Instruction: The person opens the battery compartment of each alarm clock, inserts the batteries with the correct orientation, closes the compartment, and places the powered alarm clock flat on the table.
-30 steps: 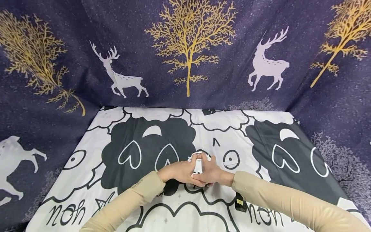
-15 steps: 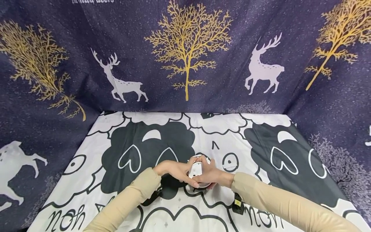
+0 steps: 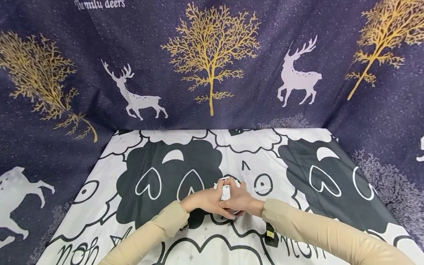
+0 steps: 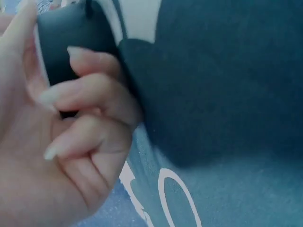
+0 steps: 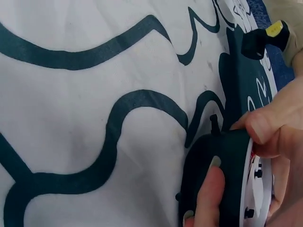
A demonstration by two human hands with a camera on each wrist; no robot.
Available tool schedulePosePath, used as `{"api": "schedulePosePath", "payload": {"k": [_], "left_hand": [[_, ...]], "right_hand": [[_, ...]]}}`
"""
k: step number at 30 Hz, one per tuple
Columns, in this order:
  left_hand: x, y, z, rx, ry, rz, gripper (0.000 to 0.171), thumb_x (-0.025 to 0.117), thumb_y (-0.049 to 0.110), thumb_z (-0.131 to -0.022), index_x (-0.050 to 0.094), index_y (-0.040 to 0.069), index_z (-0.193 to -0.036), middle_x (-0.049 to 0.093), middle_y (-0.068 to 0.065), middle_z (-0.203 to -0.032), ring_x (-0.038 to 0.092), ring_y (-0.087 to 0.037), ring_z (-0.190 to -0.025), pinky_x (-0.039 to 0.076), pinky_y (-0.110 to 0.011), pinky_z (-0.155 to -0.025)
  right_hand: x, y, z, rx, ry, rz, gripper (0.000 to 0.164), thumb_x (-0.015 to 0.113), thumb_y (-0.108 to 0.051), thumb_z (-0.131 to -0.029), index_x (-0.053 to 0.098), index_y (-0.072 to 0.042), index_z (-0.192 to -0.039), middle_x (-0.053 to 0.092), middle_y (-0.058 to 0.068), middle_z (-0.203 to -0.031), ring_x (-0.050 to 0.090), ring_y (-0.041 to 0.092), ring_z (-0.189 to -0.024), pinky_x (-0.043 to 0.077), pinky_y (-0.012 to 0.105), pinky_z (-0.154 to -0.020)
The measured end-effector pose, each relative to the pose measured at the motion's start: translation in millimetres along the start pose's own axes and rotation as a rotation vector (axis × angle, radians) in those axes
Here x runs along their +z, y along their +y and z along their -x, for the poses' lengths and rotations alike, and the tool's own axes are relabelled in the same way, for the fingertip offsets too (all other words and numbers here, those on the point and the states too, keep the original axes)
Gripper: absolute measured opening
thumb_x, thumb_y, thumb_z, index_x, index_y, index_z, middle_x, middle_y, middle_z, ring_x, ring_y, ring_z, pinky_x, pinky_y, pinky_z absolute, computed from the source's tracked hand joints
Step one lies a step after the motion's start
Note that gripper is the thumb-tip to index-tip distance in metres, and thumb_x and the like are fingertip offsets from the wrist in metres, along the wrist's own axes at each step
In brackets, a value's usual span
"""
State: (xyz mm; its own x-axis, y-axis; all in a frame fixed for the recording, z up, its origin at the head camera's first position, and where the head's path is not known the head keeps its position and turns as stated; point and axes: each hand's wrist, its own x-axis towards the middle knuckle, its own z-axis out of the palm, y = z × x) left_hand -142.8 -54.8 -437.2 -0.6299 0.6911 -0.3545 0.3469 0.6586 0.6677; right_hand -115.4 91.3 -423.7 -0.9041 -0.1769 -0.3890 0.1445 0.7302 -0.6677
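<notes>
We see a deer-print backdrop (image 3: pixel 212 62) behind a desk (image 3: pixel 109 162) draped in a black-and-white cartoon cloth. Over the desk's middle, near its front, our left hand (image 3: pixel 202 201) and right hand (image 3: pixel 243 200) meet, fingers (image 5: pixel 210 189) of both curled round a small round black-and-white device (image 3: pixel 226 191) held between them.

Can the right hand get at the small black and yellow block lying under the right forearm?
Probably not yet: the right hand grips the round device together with the left hand.
</notes>
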Motion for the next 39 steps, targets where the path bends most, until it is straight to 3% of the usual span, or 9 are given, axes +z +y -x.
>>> {"api": "schedulePosePath", "payload": {"k": [3, 6, 11, 16, 20, 28, 34, 39], "left_hand": [[7.8, 3.4, 0.1, -0.067, 0.1, -0.087, 0.101, 0.071, 0.062, -0.064, 0.012, 0.016, -0.131, 0.064, -0.004, -0.077, 0.058, -0.011, -0.062, 0.045, -0.025, -0.06], [12.3, 3.7, -0.2, -0.085, 0.151, -0.142, 0.106, 0.069, 0.067, -0.062, 0.013, 0.015, -0.135, 0.063, -0.004, -0.07, 0.055, -0.012, -0.053, 0.042, -0.026, -0.052], [20.3, 3.2, 0.5, -0.057, 0.232, -0.293, 0.103, 0.069, 0.065, -0.063, 0.018, 0.01, -0.134, 0.053, 0.003, -0.055, 0.047, -0.01, -0.041, 0.037, -0.026, -0.041], [27.0, 1.7, -0.4, -0.036, 0.296, -0.378, 0.097, 0.07, 0.064, -0.061, 0.024, 0.011, -0.128, 0.057, 0.003, -0.061, 0.048, -0.01, -0.045, 0.036, -0.026, -0.043], [27.7, 1.1, 1.3, -0.052, 0.303, -0.408, 0.098, 0.071, 0.064, -0.059, 0.025, 0.011, -0.126, 0.057, 0.001, -0.061, 0.049, -0.011, -0.045, 0.036, -0.026, -0.043], [29.1, -4.0, 5.8, -0.052, 0.305, -0.443, 0.102, 0.071, 0.065, -0.059, 0.025, 0.006, -0.128, 0.045, 0.007, -0.05, 0.041, -0.008, -0.038, 0.032, -0.025, -0.038], [27.5, -5.5, 4.0, -0.047, 0.322, -0.46, 0.101, 0.072, 0.066, -0.056, 0.028, 0.008, -0.125, 0.053, 0.004, -0.056, 0.047, -0.011, -0.043, 0.033, -0.026, -0.039], [21.2, -1.9, -1.6, -0.059, 0.282, -0.387, 0.099, 0.071, 0.065, -0.059, 0.025, 0.009, -0.127, 0.055, 0.002, -0.058, 0.048, -0.012, -0.043, 0.035, -0.027, -0.041]], "right_hand": [[-0.5, 1.9, -0.2, -0.034, 0.016, 0.041, 0.053, 0.07, -0.024, -0.059, 0.039, -0.02, -0.102, 0.034, 0.021, -0.103, 0.048, 0.028, -0.066, 0.043, 0.03, -0.046], [0.9, 7.1, -0.4, -0.102, 0.05, 0.107, 0.054, 0.069, -0.025, -0.061, 0.04, -0.02, -0.105, 0.037, 0.021, -0.102, 0.047, 0.026, -0.067, 0.038, 0.03, -0.051], [5.2, 16.2, 2.0, -0.207, 0.124, 0.193, 0.057, 0.068, -0.027, -0.063, 0.04, -0.019, -0.112, 0.04, 0.023, -0.1, 0.045, 0.022, -0.058, 0.035, 0.029, -0.046], [7.0, 19.8, 3.5, -0.22, 0.166, 0.232, 0.059, 0.067, -0.027, -0.06, 0.041, -0.02, -0.113, 0.041, 0.022, -0.096, 0.045, 0.021, -0.053, 0.035, 0.028, -0.044], [9.8, 20.2, 2.8, -0.246, 0.19, 0.251, 0.06, 0.066, -0.026, -0.058, 0.041, -0.02, -0.113, 0.042, 0.022, -0.095, 0.045, 0.02, -0.055, 0.035, 0.027, -0.044], [18.1, 20.7, 0.7, -0.3, 0.201, 0.243, 0.06, 0.064, -0.026, -0.057, 0.042, -0.019, -0.113, 0.044, 0.022, -0.094, 0.042, 0.021, -0.067, 0.035, 0.026, -0.045], [19.6, 22.5, -1.1, -0.338, 0.227, 0.254, 0.062, 0.064, -0.025, -0.057, 0.043, -0.018, -0.115, 0.046, 0.021, -0.091, 0.041, 0.021, -0.072, 0.036, 0.024, -0.046], [9.4, 21.0, -3.7, -0.292, 0.173, 0.234, 0.061, 0.065, -0.026, -0.06, 0.041, -0.02, -0.116, 0.043, 0.021, -0.094, 0.044, 0.021, -0.064, 0.036, 0.027, -0.047]]}}
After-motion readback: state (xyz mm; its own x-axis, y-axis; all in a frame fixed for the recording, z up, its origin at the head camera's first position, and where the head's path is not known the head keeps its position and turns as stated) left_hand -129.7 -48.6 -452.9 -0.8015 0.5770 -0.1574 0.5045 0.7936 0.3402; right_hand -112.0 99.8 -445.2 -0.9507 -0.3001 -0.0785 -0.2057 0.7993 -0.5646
